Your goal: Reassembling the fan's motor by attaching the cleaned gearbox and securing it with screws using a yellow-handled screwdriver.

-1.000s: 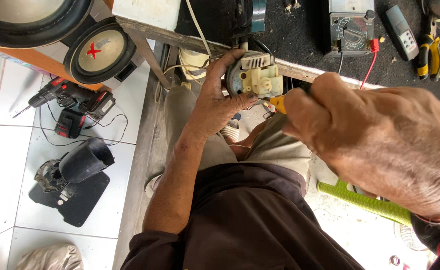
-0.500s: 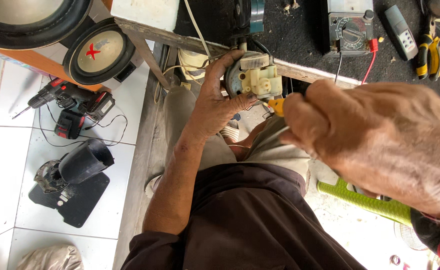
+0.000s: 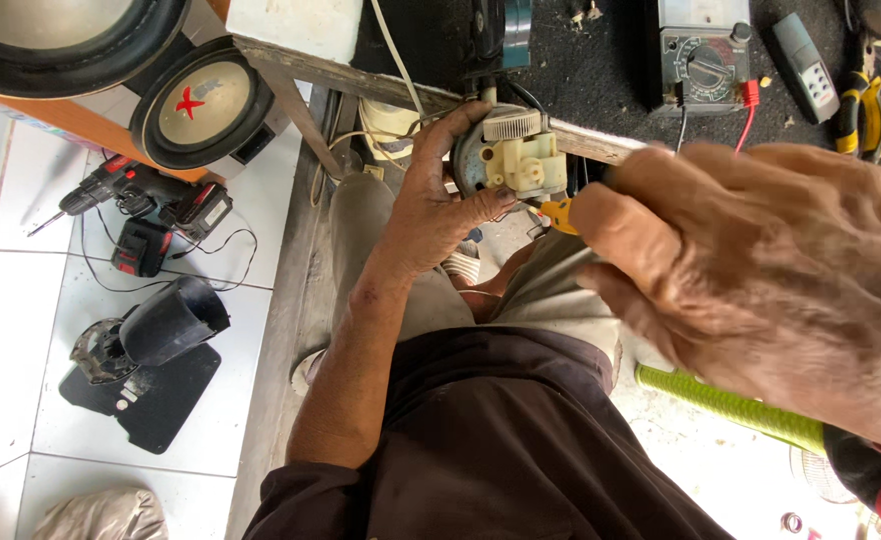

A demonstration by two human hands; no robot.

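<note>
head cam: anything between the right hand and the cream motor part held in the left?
Only the yellow tool tip, poking out of the right hand toward the cream motor part, which the left hand grips. Otherwise the gap is bare in the head view.

I see white floor tiles [image 3: 21,300] in bright daylight, a wooden workbench edge [image 3: 361,80] above them, dark bench top [image 3: 601,70] beyond that edge, orange cabinet [image 3: 51,125] left of the bench, pale concrete ground [image 3: 701,450] below it.

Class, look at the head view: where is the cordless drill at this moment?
The cordless drill lies on the white tiled floor at the left of the head view, just below the round speaker and above the black funnel-shaped part.
</note>
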